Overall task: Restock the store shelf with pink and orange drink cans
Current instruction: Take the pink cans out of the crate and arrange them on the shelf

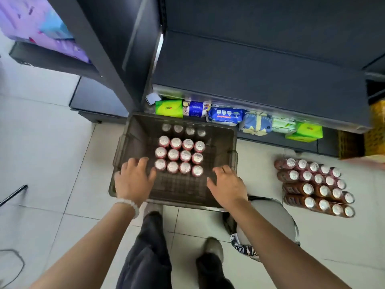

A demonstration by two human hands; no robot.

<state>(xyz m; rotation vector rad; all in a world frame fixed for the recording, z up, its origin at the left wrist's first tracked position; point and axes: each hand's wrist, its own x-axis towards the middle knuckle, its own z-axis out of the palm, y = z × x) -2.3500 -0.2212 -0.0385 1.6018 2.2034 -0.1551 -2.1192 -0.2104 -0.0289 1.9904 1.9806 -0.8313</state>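
A person's left hand [134,180] and right hand [226,184] hover apart, fingers spread and holding nothing, over the near half of a dark plastic crate [232,155] on the tiled floor. Pink cans [179,155] stand upright inside the crate, just beyond both hands. Orange cans [316,187] sit grouped on the floor to the right, with the dark store shelf [260,80] at the far side

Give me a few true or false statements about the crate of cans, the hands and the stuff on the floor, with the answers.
1. The pink cans stand upright inside the dark crate. True.
2. The left hand grips a can. False: its fingers are spread over the crate and hold nothing.
3. A second batch of cans sits on the floor right of the crate. True.
4. The right hand rests on the shelf. False: it hovers over the crate's near right corner.
5. The left wrist wears a beaded bracelet. True.
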